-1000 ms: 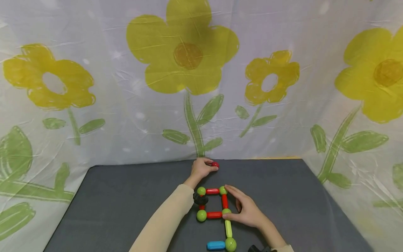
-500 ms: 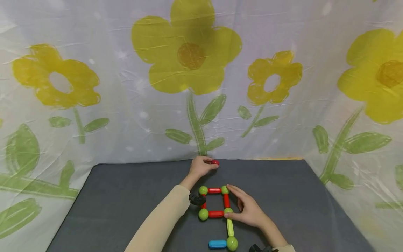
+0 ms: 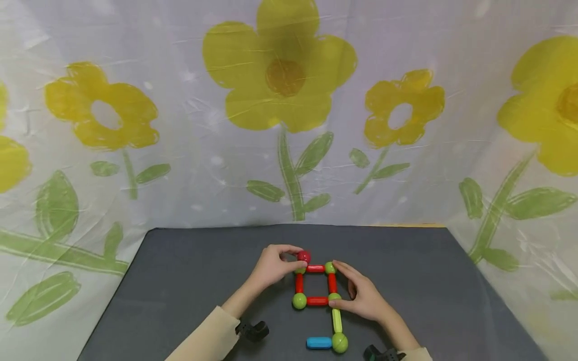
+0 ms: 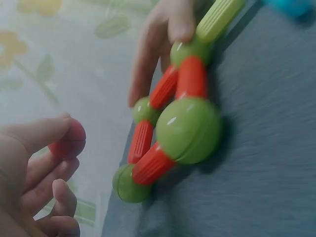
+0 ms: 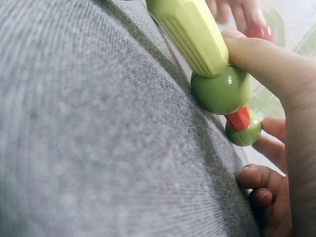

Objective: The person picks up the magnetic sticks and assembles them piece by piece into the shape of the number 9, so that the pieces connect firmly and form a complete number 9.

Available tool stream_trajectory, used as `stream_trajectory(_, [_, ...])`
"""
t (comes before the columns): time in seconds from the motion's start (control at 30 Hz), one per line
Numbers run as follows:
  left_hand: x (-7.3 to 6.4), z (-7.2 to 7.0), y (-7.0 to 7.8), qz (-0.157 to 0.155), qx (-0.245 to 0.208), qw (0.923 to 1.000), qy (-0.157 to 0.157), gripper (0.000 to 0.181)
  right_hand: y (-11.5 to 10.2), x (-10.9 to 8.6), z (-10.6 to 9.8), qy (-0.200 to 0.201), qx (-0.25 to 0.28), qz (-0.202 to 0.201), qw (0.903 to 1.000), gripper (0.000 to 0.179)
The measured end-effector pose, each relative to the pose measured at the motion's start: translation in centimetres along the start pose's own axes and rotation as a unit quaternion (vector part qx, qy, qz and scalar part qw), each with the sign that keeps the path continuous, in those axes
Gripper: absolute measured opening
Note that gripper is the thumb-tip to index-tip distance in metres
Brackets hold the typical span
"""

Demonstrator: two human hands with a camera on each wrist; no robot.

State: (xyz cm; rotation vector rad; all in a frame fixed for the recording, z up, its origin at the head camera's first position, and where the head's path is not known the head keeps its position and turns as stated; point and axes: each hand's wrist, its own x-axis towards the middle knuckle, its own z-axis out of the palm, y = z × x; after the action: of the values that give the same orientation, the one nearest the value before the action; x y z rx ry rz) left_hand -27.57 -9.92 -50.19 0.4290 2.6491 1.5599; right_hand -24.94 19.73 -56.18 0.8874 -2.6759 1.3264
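Between thumb and fingers my left hand [image 3: 270, 266] pinches a red ball [image 3: 304, 256]. In the head view this ball overlaps the far left green ball [image 3: 300, 271], but the left wrist view shows it held off from the structure. On the table lies a square of magnetic building sticks and balls, with red sticks [image 3: 317, 301] joining green corner balls [image 4: 189, 129]. My right hand [image 3: 367, 298] grips the square's right side, thumb on the near right green ball [image 5: 222, 89], a fingertip on the far right green ball [image 5: 243, 131]. Its other fingers are curled.
A yellow-green stick [image 3: 337, 321] runs from the square's near right corner to another green ball [image 3: 339, 343], where a blue stick [image 3: 318, 343] points left. Everything lies on a dark grey tabletop [image 3: 203, 281]. A flower-printed cloth [image 3: 189, 150] hangs behind the table.
My left hand has brought the red ball from near the table's back edge toward me, to the square's far left corner. The right hand keeps its grip; the head view has shifted slightly.
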Motion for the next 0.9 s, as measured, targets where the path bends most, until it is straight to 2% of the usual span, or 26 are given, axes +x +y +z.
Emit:
stream_trajectory(0.1, [-2.7,-0.2,0.2,-0.008,-0.016,0.9997,-0.015,0.038,0.0,0.0,-0.1,-0.001,-0.002,0.000,1.0000,0.089])
stream_trajectory(0.27, [-6.7,0.1,-0.5,-0.045,-0.055,0.9965,-0.044,0.036,-0.1,-0.2,-0.1,-0.004,-0.005,0.003,1.0000,0.088])
stream_trajectory(0.4, [-9.5,0.6,-1.2,-0.071,-0.086,0.9922,-0.055,0.033,-0.2,-0.1,0.0,-0.001,-0.009,0.007,0.9999,0.088])
stream_trajectory(0.5, [-11.2,1.1,-1.7,-0.092,-0.105,0.9871,-0.079,0.030,-0.2,-0.1,0.1,-0.003,-0.008,0.010,0.9999,0.088])
stream_trajectory(0.57, [-11.9,1.4,-2.1,-0.092,-0.103,0.9853,-0.100,0.029,-0.1,0.0,0.0,-0.005,-0.007,0.010,0.9999,0.088])
stream_trajectory(0.67, [-12.4,1.9,-2.5,-0.076,-0.095,0.9848,-0.124,0.027,-0.1,0.1,0.0,-0.009,-0.006,0.014,0.9999,0.088])
stream_trajectory(0.77, [-12.6,2.2,-2.8,-0.050,-0.082,0.9867,-0.131,0.027,-0.1,0.1,0.0,-0.010,-0.004,0.017,0.9998,0.088])
stream_trajectory(0.9, [-12.6,2.4,-3.1,-0.038,-0.077,0.9862,-0.142,0.027,0.0,0.0,-0.1,-0.009,-0.001,0.009,0.9999,0.088])
